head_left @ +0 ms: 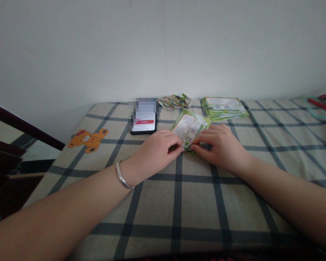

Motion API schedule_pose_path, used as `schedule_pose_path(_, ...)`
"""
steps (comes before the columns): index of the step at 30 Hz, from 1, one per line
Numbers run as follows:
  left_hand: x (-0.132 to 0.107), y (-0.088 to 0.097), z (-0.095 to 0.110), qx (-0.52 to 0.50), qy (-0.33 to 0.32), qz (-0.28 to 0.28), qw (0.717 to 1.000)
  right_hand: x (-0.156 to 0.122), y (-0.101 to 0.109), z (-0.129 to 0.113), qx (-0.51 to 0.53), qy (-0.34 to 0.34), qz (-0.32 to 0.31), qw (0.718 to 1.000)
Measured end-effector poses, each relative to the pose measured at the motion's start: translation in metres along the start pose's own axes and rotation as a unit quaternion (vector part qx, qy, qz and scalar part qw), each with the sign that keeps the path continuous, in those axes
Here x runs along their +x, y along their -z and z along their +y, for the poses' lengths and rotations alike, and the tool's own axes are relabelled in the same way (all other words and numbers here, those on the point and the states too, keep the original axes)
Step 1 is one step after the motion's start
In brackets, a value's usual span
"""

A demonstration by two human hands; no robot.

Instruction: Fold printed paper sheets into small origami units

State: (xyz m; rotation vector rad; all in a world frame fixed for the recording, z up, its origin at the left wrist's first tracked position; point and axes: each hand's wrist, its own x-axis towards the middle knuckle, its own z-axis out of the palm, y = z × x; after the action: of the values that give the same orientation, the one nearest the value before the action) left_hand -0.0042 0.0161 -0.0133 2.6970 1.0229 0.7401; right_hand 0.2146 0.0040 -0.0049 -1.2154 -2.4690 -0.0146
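Between my two hands lies a green and white printed paper sheet [189, 127], turned at a slant, with text and square codes on it. My left hand [164, 145] pinches its near corner between thumb and fingers. Just to the right, my right hand [218, 145] also pinches the paper near that corner, and its fingers cover the right edge. A stack of similar printed sheets [225, 104] sits behind my right hand. Several folded pieces of the same paper [175, 101] lie together by the wall.
A phone [143, 121] with a lit, partly blurred screen rests left of the folded pieces. The checked tablecloth [152, 203] carries a bear picture [88, 140] at left. Red and teal items [324, 105] lie far right. A white wall [163, 47] stands behind.
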Motion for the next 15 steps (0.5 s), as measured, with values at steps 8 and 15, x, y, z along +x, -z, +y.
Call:
schedule_pose_path(8,0.001,-0.004,-0.001,-0.003,0.042,0.011,0.999,0.004,-0.011,0.002,0.059,-0.046,0.003,0.997)
schedule_pose_path(15,0.002,-0.005,-0.004,0.009,0.050,0.008,0.999,0.005,-0.014,0.002,0.117,-0.079,0.000,0.990)
